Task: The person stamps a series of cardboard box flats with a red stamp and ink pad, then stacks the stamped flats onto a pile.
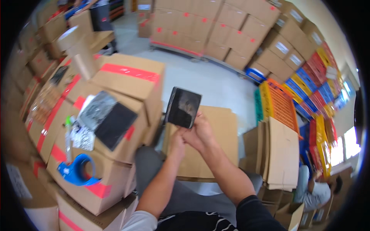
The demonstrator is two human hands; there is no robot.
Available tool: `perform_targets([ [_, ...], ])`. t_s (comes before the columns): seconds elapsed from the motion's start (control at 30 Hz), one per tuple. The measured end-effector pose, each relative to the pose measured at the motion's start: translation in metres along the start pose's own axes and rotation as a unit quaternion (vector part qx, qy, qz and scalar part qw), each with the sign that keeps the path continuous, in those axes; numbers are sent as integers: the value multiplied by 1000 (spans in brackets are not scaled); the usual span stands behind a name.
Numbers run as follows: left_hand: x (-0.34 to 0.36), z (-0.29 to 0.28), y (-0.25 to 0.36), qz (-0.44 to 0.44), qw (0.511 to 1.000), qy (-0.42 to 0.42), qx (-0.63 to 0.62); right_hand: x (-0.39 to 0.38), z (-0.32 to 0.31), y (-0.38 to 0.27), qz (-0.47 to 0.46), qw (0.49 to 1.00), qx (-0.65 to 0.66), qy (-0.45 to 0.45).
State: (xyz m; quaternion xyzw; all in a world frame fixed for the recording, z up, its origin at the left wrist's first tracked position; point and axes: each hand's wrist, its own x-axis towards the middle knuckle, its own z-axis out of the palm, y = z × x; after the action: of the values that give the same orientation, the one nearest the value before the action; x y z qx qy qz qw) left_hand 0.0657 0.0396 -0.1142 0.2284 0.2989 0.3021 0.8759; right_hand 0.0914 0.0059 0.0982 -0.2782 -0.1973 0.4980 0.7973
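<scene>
A flat black rectangular piece (183, 107), with a shiny surface and a brownish patch, is held up in front of me. My right hand (201, 133) grips its lower right corner. My left hand (178, 141) is closed at its lower edge, touching the right hand. Behind and below them lies a stack of flat cardboard (212, 150). On the boxes to my left rest another black flat piece (115, 125), a grey plastic bag (97, 109) and a white printed sheet (83, 138). A blue tape dispenser (75, 172) sits nearer, beside a slim tool with a green end (68, 121).
Cartons sealed with red tape (127, 73) crowd my left, with a large paper roll (79, 54) upright on them. Folded cardboard (283, 154) and an orange crate (279, 106) stand right. Stacked cartons (185, 27) line the back. Two other people (314, 192) are at the edges.
</scene>
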Motion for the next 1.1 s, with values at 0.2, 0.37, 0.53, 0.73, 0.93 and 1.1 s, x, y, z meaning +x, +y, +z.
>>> perform_targets([
  [0.2,-32,17,35,-27,995,-72,67,-79,-51,-49,-14,935,-332,121],
  [0.37,-55,38,29,74,844,-292,443,-146,-138,-49,-61,645,-755,100],
  [0.53,-79,42,5,118,707,-324,618,-165,-157,-36,-40,580,-812,57],
  [0.73,-59,43,-16,234,703,-229,632,-142,-217,-23,-162,649,-724,166],
  [0.93,0,56,-45,279,705,-190,624,-100,-275,-9,-165,676,-673,252],
  [1.1,42,49,-77,265,748,-140,593,-68,-310,0,-195,698,-620,301],
])
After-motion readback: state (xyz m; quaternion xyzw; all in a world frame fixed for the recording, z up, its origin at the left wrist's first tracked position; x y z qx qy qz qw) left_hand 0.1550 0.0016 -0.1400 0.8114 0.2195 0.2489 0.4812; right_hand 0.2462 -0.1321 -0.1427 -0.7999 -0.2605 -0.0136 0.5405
